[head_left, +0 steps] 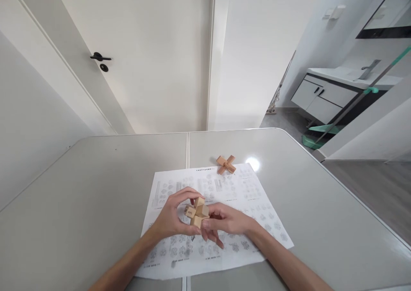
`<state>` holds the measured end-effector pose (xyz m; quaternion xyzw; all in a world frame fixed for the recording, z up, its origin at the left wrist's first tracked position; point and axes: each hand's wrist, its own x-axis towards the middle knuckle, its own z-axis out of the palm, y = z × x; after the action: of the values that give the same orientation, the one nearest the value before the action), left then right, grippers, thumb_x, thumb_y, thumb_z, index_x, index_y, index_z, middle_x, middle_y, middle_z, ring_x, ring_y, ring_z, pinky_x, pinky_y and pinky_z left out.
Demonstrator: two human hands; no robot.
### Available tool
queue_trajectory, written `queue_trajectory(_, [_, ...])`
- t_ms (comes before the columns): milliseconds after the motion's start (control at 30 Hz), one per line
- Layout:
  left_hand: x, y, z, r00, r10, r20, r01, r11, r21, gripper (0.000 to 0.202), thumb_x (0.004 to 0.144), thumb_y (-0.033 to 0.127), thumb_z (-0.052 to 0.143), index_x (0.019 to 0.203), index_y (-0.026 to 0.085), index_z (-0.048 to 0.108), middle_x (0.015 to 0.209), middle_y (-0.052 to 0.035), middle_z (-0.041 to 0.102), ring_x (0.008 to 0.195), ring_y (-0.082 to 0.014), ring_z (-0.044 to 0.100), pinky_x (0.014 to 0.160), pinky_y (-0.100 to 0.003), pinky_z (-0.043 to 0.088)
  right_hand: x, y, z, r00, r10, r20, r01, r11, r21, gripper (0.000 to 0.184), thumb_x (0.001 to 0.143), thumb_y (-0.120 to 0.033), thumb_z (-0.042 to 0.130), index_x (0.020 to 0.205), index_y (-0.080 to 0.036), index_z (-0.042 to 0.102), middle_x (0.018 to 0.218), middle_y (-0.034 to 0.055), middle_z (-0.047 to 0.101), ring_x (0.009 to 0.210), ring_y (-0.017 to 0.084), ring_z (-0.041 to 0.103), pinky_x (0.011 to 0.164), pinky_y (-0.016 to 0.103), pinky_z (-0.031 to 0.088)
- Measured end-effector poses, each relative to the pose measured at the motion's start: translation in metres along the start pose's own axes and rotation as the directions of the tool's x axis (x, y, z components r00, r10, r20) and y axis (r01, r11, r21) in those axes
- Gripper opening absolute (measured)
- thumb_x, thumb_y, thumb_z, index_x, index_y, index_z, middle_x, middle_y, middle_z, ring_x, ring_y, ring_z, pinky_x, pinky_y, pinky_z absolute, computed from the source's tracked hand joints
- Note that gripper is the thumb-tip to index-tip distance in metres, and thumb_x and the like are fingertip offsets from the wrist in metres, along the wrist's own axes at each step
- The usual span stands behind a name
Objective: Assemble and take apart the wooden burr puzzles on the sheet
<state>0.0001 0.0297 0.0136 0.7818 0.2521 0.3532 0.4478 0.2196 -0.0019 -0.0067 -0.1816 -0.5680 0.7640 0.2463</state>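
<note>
A small wooden interlocking puzzle (196,212), made of several light blocks, is held between both hands just above a printed instruction sheet (250,192). My left hand (173,216) curls its fingers and thumb around the puzzle's left and top side. My right hand (226,223) grips its right side with thumb and fingers, some fingers hanging down. A second wooden piece, cross-shaped (226,164), lies at the sheet's far edge, apart from both hands.
The sheet rests on a grey table (96,188) with a seam down its middle and a rounded far right corner. Behind it stand a white door with a black handle (100,58) and, at right, a bathroom vanity (324,96) and a green mop (321,135).
</note>
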Motion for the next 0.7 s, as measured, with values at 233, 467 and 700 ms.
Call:
queue_trajectory(233, [0.001,0.003,0.002,0.99,-0.072,-0.122,0.085,0.99,0.113,0.052,0.07,0.058,0.083,0.103,0.021,0.066,0.095,-0.005,0.062,0.084,-0.0212,0.059,0.075,-0.033,0.049,0.005,0.004,0.011,0.932,-0.15,-0.329,-0.014,0.895,-0.447,0.017,0.098,-0.028,0.056,0.082,-0.02,0.057,0.068,-0.0044,0.055,0.052,0.009,0.048,0.051,0.021,0.041])
queue_trajectory(467, [-0.003,-0.004,0.009,0.983,-0.1,-0.153,0.118,0.987,0.11,0.049,0.077,0.053,0.079,0.112,0.023,0.064,0.098,-0.0049,0.062,0.087,-0.0207,0.057,0.08,-0.035,0.05,0.008,0.004,0.011,0.878,-0.272,-0.394,-0.02,0.801,-0.598,0.017,0.091,-0.016,0.053,0.075,-0.022,0.048,0.063,-0.0058,0.045,0.055,0.011,0.039,0.053,0.024,0.031])
queue_trajectory(700, [-0.004,-0.005,0.013,0.989,-0.107,-0.107,0.114,0.991,0.064,0.056,0.072,0.056,0.084,0.113,0.023,0.065,0.1,-0.0062,0.063,0.09,-0.0223,0.059,0.082,-0.035,0.052,0.008,0.007,0.011,0.882,-0.264,-0.389,-0.029,0.795,-0.606,0.022,0.083,-0.009,0.052,0.069,-0.022,0.041,0.062,-0.0065,0.038,0.055,0.011,0.033,0.053,0.024,0.027])
